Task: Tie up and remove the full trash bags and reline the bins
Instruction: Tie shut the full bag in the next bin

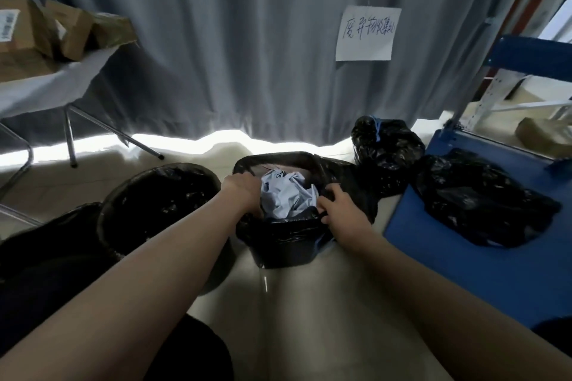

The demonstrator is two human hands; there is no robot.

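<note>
Head view: middle bin (284, 244) mid-job.
Hands: left hand (244, 192) and right hand (343, 210) grip its liner (288, 229) rim.
Done: two tied bags (387, 151), right.
Left: tying, relining.

Both hands reach into a black-lined bin (284, 244) on the floor (309, 303): the left hand (243, 190) grips the liner at the bin's left rim, the right hand (342, 210) pinches it at the right rim, with crumpled pale paper (288, 195) between them. A second lined bin (161, 204) stands just left. Two tied black bags (387, 151) (483, 204) lie to the right, the nearer one on a blue platform (464, 272), before a grey curtain (216, 40).
</note>
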